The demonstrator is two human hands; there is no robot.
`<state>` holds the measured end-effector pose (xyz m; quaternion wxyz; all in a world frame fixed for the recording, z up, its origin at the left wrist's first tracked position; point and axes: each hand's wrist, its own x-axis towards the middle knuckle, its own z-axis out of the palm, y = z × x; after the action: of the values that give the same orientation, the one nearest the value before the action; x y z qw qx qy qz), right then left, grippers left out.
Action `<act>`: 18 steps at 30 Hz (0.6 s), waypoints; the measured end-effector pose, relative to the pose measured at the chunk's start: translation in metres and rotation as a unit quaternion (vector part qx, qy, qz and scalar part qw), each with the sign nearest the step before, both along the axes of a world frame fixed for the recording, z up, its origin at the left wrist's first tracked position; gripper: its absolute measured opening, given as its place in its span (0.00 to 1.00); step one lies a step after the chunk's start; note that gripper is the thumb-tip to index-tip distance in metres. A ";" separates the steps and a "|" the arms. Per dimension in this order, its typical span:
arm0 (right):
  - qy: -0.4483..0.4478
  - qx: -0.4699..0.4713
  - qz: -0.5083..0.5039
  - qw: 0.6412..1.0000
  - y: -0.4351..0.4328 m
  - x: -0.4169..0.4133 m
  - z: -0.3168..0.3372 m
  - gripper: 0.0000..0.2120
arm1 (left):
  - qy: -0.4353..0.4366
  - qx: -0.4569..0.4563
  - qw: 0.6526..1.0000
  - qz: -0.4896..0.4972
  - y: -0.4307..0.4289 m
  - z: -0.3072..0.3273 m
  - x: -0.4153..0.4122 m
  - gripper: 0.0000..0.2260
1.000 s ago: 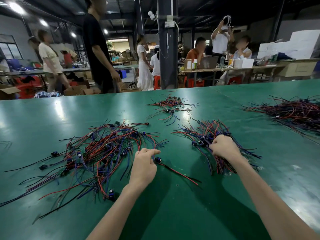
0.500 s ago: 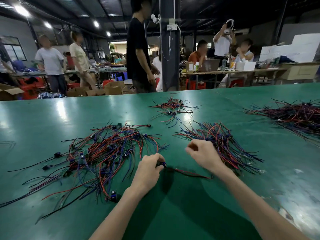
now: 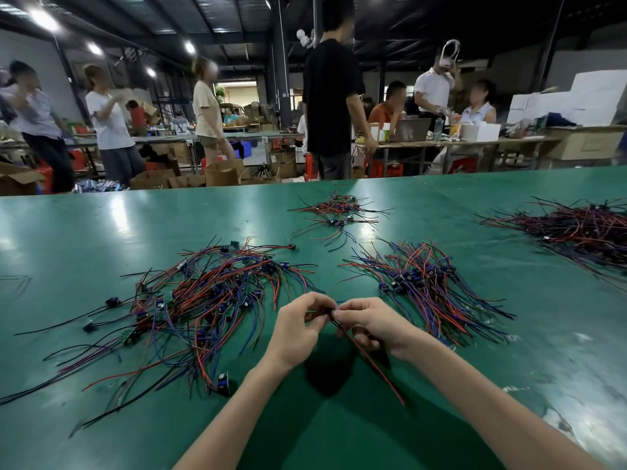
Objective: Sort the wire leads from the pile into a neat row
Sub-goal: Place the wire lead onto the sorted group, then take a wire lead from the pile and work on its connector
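At lower centre my left hand point(image 3: 295, 334) and right hand point(image 3: 376, 325) both pinch one wire lead point(image 3: 373, 366), just right of the pile point(image 3: 210, 300). I judge I'm straightening it; next it needs laying parallel onto the row point(image 3: 427, 286) at centre right.

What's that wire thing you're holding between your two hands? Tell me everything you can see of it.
The wire lead is a thin pair of wires, one red and one black, in plastic-looking insulation, meeting at a small dark part at its upper end. The left hand and the right hand both pinch that end, above the green table. The wires slant straight down to the right; whether the tip touches the table is unclear.
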<state>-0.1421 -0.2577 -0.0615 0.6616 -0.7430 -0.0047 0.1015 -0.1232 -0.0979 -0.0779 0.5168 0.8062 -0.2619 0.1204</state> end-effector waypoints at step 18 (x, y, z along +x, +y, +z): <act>-0.020 -0.026 0.013 0.999 0.013 -0.006 -0.004 0.04 | 0.397 -0.287 0.872 0.000 0.006 0.007 0.009 0.04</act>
<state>-0.1477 -0.2448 -0.0653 0.6403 -0.7618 -0.0248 0.0949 -0.1145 -0.0919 -0.0705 0.7856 0.6026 0.0113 -0.1401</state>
